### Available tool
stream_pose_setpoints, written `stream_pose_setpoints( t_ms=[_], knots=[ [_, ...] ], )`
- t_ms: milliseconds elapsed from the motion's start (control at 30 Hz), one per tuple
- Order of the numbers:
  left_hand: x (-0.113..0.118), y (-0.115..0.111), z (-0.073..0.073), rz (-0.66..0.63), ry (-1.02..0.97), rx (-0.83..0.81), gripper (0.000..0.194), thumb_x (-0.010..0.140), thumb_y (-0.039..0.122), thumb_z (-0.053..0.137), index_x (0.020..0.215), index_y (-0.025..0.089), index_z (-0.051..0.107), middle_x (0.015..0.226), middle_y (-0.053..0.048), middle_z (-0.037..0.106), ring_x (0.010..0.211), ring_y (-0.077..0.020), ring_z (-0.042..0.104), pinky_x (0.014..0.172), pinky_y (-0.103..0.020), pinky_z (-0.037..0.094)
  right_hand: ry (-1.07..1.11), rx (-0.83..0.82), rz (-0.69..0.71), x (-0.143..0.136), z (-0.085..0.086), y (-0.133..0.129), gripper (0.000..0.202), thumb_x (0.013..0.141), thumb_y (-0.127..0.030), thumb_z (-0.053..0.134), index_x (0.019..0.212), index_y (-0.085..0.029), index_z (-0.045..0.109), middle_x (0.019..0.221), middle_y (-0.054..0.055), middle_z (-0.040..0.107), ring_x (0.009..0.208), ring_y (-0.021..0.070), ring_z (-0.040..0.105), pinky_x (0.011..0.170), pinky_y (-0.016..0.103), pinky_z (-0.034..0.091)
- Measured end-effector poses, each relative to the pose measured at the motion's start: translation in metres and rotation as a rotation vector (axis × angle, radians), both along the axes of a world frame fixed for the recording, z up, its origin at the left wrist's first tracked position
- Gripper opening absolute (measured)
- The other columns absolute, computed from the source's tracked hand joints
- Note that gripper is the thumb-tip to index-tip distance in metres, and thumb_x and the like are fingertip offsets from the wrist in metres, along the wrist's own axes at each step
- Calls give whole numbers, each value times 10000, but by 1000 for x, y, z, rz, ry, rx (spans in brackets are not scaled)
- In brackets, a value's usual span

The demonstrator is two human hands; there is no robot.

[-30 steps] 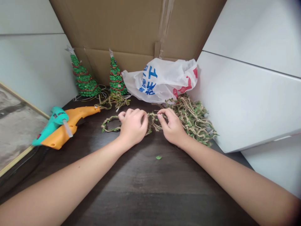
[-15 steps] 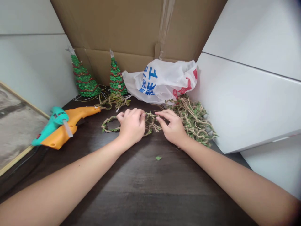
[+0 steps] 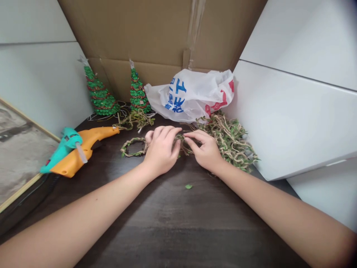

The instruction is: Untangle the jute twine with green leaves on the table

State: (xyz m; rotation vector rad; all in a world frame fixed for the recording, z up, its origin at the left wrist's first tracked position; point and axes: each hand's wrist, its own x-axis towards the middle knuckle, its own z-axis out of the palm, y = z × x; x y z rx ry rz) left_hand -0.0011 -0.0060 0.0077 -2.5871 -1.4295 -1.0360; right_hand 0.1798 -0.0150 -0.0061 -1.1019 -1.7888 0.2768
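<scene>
— Vine (image 3: 134, 147) is being pinched between the left hand (image 3: 161, 150) and right hand (image 3: 205, 150) above the counter (image 3: 178, 223), both grips being closed on it

— Leaves are likely being shed if it is being tugged; tangling with the pile (image 3: 231, 143) is being risked

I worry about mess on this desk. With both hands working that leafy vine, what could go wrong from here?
The vine between the left hand and right hand runs into the tangled pile, so pulling may knot it or drag the pile along. One leaf already lies loose on the table; more may shed. The glue gun lies close to the left arm, and its nozzle points toward another vine scrap.
</scene>
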Motion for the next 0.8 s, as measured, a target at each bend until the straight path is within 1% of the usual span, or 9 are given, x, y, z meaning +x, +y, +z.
stream_pose_setpoints(
  t_ms=[67, 167, 300, 400, 467, 533, 633, 733, 800],
  knots=[
    [0, 0, -1, -34, 57, 0, 243, 1017, 322, 440, 1095, 232, 651, 1154, -61, 715, 1156, -264, 524, 937, -455, 258, 22, 10, 38, 0, 1, -1, 166, 948, -278, 586, 1006, -231, 735, 987, 42, 743, 946, 182, 680, 905, 379, 546],
    [0, 2, -3, -9, 78, -12, 289, 1037, 326, 396, 927, 219, 642, 991, -53, 738, 1072, -258, 538, 896, -456, 246, 15, 7, 3, 0, 1, -1, 172, 956, -292, 572, 1025, -225, 714, 1010, 50, 735, 968, 189, 673, 912, 382, 536],
    [-1, 4, -4, -24, 71, -35, 284, 1034, 303, 385, 899, 208, 616, 927, -45, 718, 1008, -237, 547, 856, -432, 246, -70, -29, -34, 1, -1, 0, 185, 976, -296, 527, 952, -197, 682, 953, 58, 715, 929, 189, 661, 888, 362, 515],
    [-1, 3, -3, -106, 67, -76, 304, 1035, 292, 360, 872, 199, 599, 893, -39, 697, 962, -220, 551, 851, -420, 249, -74, -27, -39, 2, -2, 1, 195, 987, -296, 508, 919, -197, 663, 930, 54, 699, 907, 183, 648, 873, 348, 502],
    [-1, 2, -3, -155, 55, -90, 317, 1041, 289, 332, 897, 196, 599, 899, -44, 687, 960, -216, 554, 864, -414, 257, -74, -14, -33, 1, -2, 2, 196, 993, -291, 493, 921, -199, 651, 929, 55, 684, 906, 183, 637, 867, 346, 497],
    [-2, 3, -4, -162, 31, -88, 308, 1041, 280, 324, 955, 196, 608, 920, -47, 684, 962, -214, 558, 870, -407, 264, -105, -12, -4, 1, -2, 2, 207, 1003, -269, 457, 940, -196, 639, 933, 63, 653, 902, 181, 619, 857, 344, 493],
    [-2, 5, -6, -155, 5, -101, 277, 1037, 281, 356, 1021, 205, 622, 950, -37, 698, 940, -202, 578, 867, -397, 267, -173, -25, 38, -1, -2, 2, 222, 1005, -230, 408, 974, -188, 624, 937, 71, 596, 901, 183, 585, 850, 347, 486],
    [-2, 6, -6, -179, 12, -108, 268, 1034, 310, 400, 988, 217, 647, 920, -21, 713, 910, -191, 599, 870, -397, 263, -208, -50, 39, -2, -2, 1, 213, 997, -227, 415, 963, -190, 622, 919, 65, 582, 889, 187, 572, 834, 350, 473],
    [-2, 6, -5, -189, 19, -93, 265, 1027, 320, 428, 957, 223, 665, 897, -13, 717, 908, -190, 608, 875, -400, 260, -233, -71, 4, -1, -2, 0, 212, 994, -237, 426, 917, -194, 619, 900, 60, 597, 871, 191, 576, 815, 357, 458]
  ],
)
